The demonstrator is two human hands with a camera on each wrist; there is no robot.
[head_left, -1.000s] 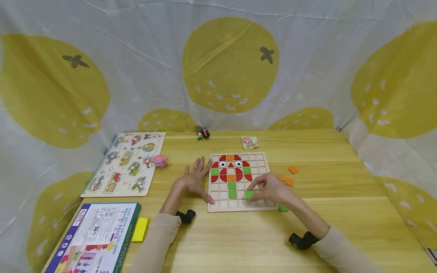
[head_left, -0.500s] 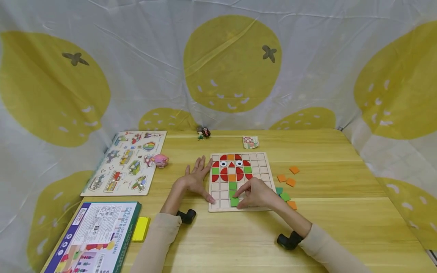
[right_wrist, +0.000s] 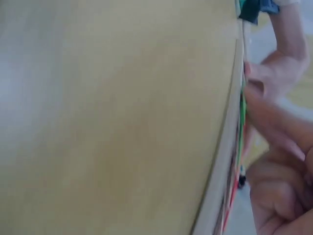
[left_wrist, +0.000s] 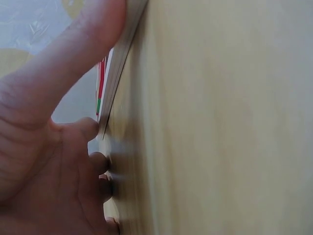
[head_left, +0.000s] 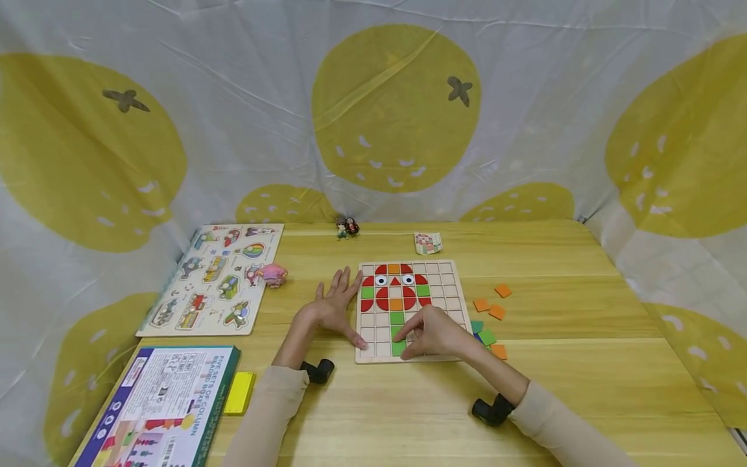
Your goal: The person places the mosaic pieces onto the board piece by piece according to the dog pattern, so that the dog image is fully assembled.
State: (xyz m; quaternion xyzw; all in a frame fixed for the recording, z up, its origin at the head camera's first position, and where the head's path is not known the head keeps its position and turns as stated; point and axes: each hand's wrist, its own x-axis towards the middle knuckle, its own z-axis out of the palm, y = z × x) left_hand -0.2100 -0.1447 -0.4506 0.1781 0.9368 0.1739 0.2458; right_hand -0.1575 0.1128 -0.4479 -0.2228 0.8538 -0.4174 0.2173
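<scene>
A wooden grid board (head_left: 373, 320) lies on the table, with red curved pieces (head_left: 382, 299), two eye tiles and orange and green squares set in it. My left hand (head_left: 334, 310) is spread along the board's left side, its thumb on the lower left corner and its fingers by the edge. My right hand (head_left: 436, 333) is over the lower part of the board. Its thumb and index finger pinch a green square tile (head_left: 399, 349) at the bottom of a green column. In the right wrist view, the fingertips (right_wrist: 255, 95) meet the board's edge side-on.
Loose orange tiles (head_left: 497, 312) and green tiles (head_left: 487, 337) lie right of the board. A small pattern card (head_left: 428, 243) and figurines (head_left: 347, 227) are behind it. To the left are a picture puzzle (head_left: 222, 285), a pink toy (head_left: 273, 275), a box (head_left: 163, 402) and a yellow block (head_left: 239, 393).
My right hand has moved left with the green tile, from the board's right part to the bottom of the green column. The left hand has stayed in place.
</scene>
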